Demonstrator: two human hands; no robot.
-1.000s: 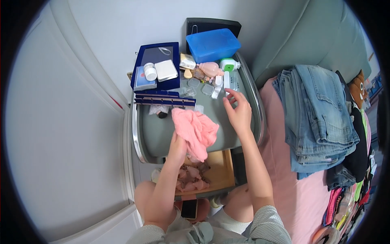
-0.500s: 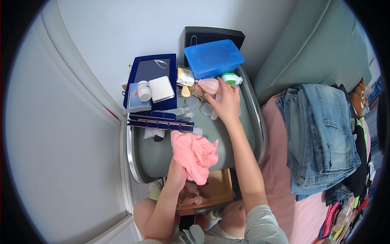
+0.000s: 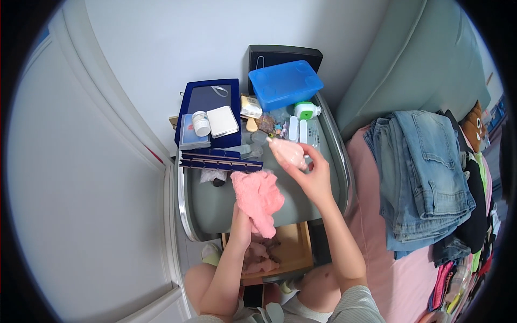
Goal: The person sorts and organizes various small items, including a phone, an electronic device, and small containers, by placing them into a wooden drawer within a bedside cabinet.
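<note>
My left hand (image 3: 242, 222) holds a fluffy pink cloth (image 3: 258, 196) over the near part of the grey-green tabletop (image 3: 210, 207); the cloth covers most of its fingers. Between the thumb and fingers of my right hand (image 3: 316, 175) is a pale pink, rounded bottle (image 3: 287, 153) with a narrow tip pointing left. It is held tilted above the tabletop, to the right of the cloth. Past the bottle lie two small white oblong cases (image 3: 298, 130) and a white bottle with a green front (image 3: 306, 111).
A blue translucent box (image 3: 285, 83) stands at the back. On the left are a dark blue case (image 3: 229, 91), a white jar (image 3: 201, 124) and blue strips (image 3: 221, 161). Below, an open wooden drawer (image 3: 293, 245) holds pinkish items. Folded jeans (image 3: 431, 167) lie on the right.
My right hand has picked up the pale pink bottle from among the items and drawn it nearer, toward the cloth. My left hand still holds the cloth in about the same place.
</note>
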